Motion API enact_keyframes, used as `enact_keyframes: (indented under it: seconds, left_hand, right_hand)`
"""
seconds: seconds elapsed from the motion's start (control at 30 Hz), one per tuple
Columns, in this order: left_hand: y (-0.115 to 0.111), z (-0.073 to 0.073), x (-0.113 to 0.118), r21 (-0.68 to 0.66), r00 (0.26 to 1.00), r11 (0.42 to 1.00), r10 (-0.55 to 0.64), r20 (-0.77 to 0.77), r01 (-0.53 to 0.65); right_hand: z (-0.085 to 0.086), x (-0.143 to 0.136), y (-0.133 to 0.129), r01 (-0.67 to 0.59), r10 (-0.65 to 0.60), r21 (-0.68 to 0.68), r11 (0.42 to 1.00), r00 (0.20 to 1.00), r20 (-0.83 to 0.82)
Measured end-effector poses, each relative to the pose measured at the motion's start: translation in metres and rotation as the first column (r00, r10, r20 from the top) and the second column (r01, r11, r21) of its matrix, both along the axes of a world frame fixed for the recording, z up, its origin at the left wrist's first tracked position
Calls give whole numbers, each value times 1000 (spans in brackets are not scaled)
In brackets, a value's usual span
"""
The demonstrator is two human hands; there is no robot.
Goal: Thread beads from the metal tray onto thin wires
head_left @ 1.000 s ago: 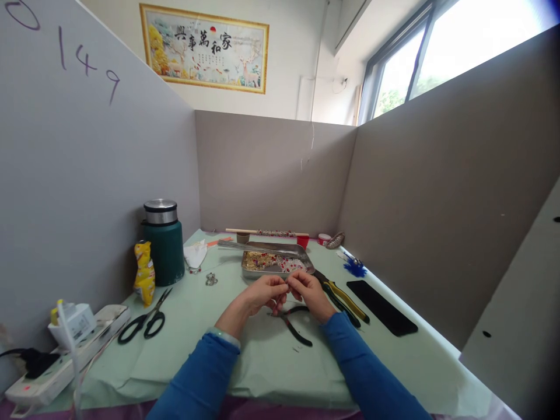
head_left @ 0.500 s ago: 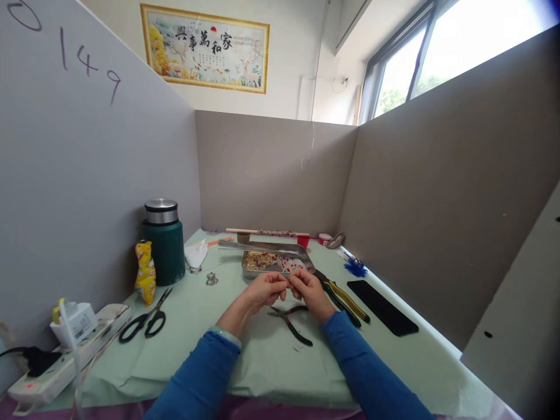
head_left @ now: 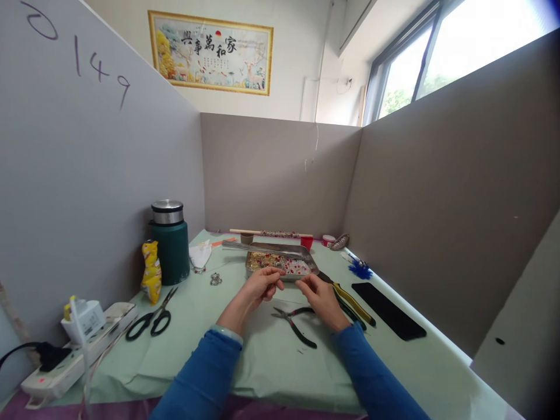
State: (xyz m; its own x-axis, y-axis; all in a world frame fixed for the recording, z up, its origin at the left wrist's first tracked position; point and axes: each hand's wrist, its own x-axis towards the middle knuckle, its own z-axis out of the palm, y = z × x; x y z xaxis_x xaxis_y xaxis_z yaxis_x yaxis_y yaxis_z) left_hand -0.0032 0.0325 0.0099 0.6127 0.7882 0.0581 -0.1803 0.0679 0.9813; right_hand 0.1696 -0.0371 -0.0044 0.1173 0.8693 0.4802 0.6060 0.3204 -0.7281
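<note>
Just in front of a metal tray (head_left: 251, 273) of gold, red and white beads, my left hand (head_left: 262, 286) is closed, thumb and index finger pinched on something too small to make out. My right hand (head_left: 318, 294) is pinched too, a short gap to the right; what its fingertips hold, if anything, is too small to see. Small black-handled pliers (head_left: 297, 329) lie with jaws apart on the green cloth below the hands. Larger yellow-and-green-handled pliers (head_left: 356, 306) lie beside my right hand, partly hidden by it.
At the left stand a green flask (head_left: 170, 248), a yellow packet (head_left: 151, 273), scissors (head_left: 151, 321) and a power strip (head_left: 105, 329). A black phone-like slab (head_left: 388, 311) lies right. Behind the tray are a beaded stick (head_left: 280, 234) and a red cup (head_left: 307, 242).
My hands have moved apart from nearly touching, leaving a gap between the fingertips. The whole view has shifted slightly, so things appear a little further right.
</note>
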Motion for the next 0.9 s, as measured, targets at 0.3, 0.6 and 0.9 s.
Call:
enact_keyframes:
  seconds: [0.3, 0.6, 0.9]
  left_hand:
    - [-2, 1, -2, -35, 1000, 999, 9, -9, -9]
    - [0, 1, -1, -28, 993, 995, 99, -67, -101]
    - [-1, 1, -2, 6, 993, 993, 114, -33, -114]
  right_hand:
    - [-8, -5, -57, 83, 10, -135, 987, 818, 575]
    - [-12, -5, -57, 16, 46, -103, 995, 820, 570]
    - [21, 10, -27, -607, 263, -194, 771, 579, -772]
